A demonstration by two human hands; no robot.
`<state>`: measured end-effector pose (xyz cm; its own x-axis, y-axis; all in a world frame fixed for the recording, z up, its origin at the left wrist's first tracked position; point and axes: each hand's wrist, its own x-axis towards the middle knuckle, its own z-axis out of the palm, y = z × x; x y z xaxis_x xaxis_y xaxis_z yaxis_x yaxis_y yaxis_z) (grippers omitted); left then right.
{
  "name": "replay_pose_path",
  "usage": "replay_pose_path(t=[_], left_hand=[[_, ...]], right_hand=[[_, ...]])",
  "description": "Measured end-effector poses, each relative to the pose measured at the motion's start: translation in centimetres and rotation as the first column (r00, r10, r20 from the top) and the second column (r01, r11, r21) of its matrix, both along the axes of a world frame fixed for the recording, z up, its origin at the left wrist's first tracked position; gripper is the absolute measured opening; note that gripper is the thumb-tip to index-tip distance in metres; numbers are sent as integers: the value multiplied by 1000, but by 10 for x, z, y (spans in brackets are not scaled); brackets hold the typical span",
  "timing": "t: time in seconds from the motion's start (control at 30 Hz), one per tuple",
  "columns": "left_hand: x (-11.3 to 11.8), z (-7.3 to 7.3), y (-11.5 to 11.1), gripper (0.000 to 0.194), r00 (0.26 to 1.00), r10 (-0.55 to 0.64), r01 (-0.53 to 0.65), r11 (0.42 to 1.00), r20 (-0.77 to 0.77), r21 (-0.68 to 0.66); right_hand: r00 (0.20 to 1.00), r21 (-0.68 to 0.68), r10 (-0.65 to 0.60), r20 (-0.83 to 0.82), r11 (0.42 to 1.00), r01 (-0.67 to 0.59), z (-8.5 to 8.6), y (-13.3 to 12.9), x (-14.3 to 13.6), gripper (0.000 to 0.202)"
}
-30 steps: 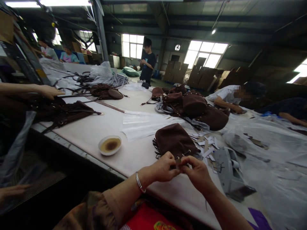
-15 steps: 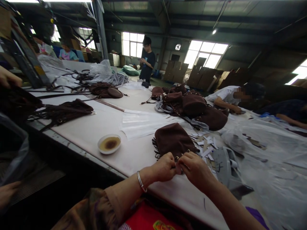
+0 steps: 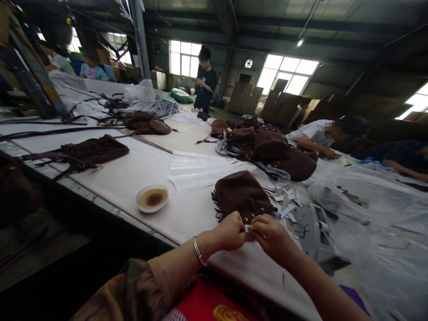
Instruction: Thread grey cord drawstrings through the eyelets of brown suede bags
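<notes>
Room: a large, dim workshop hall with bright windows [image 3: 287, 73], leaning cardboard sheets [image 3: 245, 98] and a standing person in a dark shirt [image 3: 205, 84].

Head view. Surface: one long, pale table [image 3: 187, 214], its near edge running diagonally past the wearer.

Item, by the near edge: one dark brown fringed bag [image 3: 239, 194], lying flat, ringed side toward the hands.
Item: left hand [image 3: 230, 232], braceleted at the wrist, fingers curled tight, pinching a small white piece [image 3: 246, 228] at the bag's ringed side.
Item: right hand [image 3: 272, 234], thumb and fingers closed on the same piece; whether either also grips the bag, cannot tell.
Item, left of the bag near that edge: one white bowl [image 3: 152, 199] of brownish liquid.
Item, right of the bag: loose card strips [image 3: 287, 203], a grey dispenser-like object [image 3: 316, 232], clear plastic sheeting [image 3: 377, 223].
Item, beyond the bag, toward the far edge: a heap of brown bags [image 3: 267, 145].
Item, at the table's left: another fringed bag [image 3: 96, 150].
</notes>
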<state>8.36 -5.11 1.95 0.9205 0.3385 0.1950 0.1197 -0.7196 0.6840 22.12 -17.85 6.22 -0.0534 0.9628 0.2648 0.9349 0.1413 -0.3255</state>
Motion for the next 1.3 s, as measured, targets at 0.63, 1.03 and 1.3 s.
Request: replay_pose_path(t=[0.63, 1.03, 1.3], left_hand=[[4, 10, -1, 19, 988, -149, 153, 974, -35, 168], [8, 13, -2, 27, 998, -57, 51, 987, -32, -155], [4, 24, 6, 26, 991, -125, 42, 609, -43, -792]], right_hand=[[946, 212, -93, 310, 977, 27, -21, -5, -9, 26], [930, 393, -114, 351, 919, -35, -38, -26, -8, 25], [906, 490, -243, 347, 870, 46, -55, -27, -11, 35]])
